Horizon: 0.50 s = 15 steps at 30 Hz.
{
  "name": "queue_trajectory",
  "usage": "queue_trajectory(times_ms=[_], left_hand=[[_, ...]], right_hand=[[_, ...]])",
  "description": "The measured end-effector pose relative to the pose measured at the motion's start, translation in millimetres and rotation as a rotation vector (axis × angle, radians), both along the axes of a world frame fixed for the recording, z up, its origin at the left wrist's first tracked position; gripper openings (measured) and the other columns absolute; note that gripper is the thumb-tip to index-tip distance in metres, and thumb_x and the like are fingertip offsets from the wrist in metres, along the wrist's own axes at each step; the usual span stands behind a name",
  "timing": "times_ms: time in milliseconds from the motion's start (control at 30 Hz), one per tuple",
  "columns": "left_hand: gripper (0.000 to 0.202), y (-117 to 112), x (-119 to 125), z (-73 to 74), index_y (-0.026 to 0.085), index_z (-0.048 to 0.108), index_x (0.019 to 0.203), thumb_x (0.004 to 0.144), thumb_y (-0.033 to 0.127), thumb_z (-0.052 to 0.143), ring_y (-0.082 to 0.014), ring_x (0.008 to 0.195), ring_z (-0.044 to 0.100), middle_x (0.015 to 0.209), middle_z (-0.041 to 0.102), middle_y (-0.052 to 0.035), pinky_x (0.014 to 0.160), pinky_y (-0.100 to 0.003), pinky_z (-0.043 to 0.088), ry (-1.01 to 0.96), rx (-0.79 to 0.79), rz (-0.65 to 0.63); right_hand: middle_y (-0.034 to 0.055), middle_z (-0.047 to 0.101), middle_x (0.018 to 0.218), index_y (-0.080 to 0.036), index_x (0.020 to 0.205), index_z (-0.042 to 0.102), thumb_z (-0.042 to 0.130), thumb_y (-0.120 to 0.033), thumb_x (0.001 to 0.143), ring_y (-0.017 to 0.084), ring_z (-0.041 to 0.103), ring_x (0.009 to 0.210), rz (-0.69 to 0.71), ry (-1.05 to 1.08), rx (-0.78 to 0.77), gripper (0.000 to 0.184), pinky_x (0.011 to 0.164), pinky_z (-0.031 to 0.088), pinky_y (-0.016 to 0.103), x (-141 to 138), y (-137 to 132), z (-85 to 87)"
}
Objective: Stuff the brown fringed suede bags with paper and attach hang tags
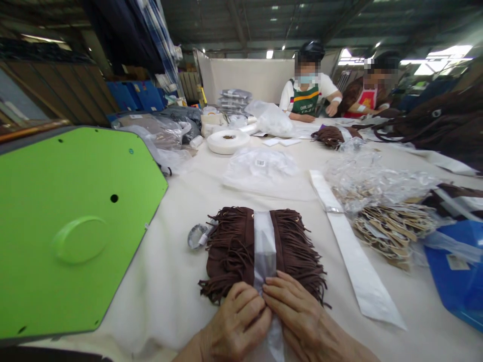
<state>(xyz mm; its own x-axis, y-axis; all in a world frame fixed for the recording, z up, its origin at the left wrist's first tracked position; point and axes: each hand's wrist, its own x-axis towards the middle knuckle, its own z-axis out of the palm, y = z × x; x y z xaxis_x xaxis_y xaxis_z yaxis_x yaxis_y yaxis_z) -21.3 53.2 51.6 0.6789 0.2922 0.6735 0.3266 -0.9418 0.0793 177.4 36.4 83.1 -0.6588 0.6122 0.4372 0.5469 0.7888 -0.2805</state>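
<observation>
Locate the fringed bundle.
The brown fringed bundle lies lower centre in the head view, with left hand and right hand at its near edge, the green panel to the left.

Lg green panel (83, 201), L side of tbl (169, 281). White roll (228, 147) flat, far-ctr; clear bag (264, 173) w/ barcode label (260, 163) nearer. R: heap of tan tags (394, 226), blue obj. (458, 281) near, part cut off. Bkgd: co-worker (307, 95), green apron (304, 106); 2nd co-worker (354, 96), red apron (367, 99).

Left hand (241, 322), right hand (302, 311), strip (265, 241) across bundle (232, 249)
</observation>
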Motion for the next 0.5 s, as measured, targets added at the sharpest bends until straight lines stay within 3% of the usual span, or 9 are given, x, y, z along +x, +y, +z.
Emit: queue_trajectory(times_ms=[100, 267, 400, 500], left_hand=[[0.023, -0.6, -2.0, 1.0, 0.005, 0.06, 0.096, 0.091, 0.009, 0.038, -0.0176, 0.086, 0.054, 0.087, 0.061, -0.01, 0.076, -0.036, 0.05, -0.009, -0.02, -0.018], [0.016, -1.2, -2.1, 2.8, 0.007, 0.06, 0.087, 0.089, 0.008, 0.044, -0.0161, 0.082, 0.052, 0.082, 0.059, -0.0078, 0.076, -0.035, 0.05, -0.03, -0.023, -0.025], [0.014, -0.8, -2.6, -0.1, 0.009, 0.059, 0.082, 0.087, 0.007, 0.047, -0.0172, 0.085, 0.053, 0.083, 0.059, -0.0077, 0.075, -0.035, 0.049, -0.021, -0.007, -0.027], [0.011, -1.1, -5.7, 1.4, 0.008, 0.059, 0.085, 0.087, 0.007, 0.048, -0.0172, 0.086, 0.051, 0.084, 0.059, -0.0076, 0.078, -0.035, 0.049, 0.021, -0.018, -0.049]], right_hand=[[0.0123, 0.065, 0.112, -0.012, 0.121, 0.051, 0.044, -0.008, 0.077, 0.019, 0.052, 0.117, 0.017, 0.03, -0.037, 0.044, 0.105, 0.038, 0.042, 3.4, -5.3, -3.3], [0.0086, 0.065, 0.109, -0.017, 0.119, 0.052, 0.045, -0.014, 0.089, 0.016, 0.052, 0.116, 0.015, 0.085, -0.039, 0.031, 0.106, 0.036, 0.041, 8.6, -6.5, -10.8], [0.0078, 0.063, 0.115, -0.018, 0.122, 0.051, 0.041, -0.021, 0.092, 0.014, 0.049, 0.12, 0.036, 0.089, -0.145, 0.031, 0.107, 0.034, 0.039, 11.4, -7.4, -5.3], [0.0063, 0.065, 0.111, -0.019, 0.118, 0.054, 0.045, -0.02, 0.091, 0.014, 0.052, 0.116, 0.005, 0.116, -0.129, 0.028, 0.107, 0.036, 0.039, 8.5, -7.1, -10.4]])
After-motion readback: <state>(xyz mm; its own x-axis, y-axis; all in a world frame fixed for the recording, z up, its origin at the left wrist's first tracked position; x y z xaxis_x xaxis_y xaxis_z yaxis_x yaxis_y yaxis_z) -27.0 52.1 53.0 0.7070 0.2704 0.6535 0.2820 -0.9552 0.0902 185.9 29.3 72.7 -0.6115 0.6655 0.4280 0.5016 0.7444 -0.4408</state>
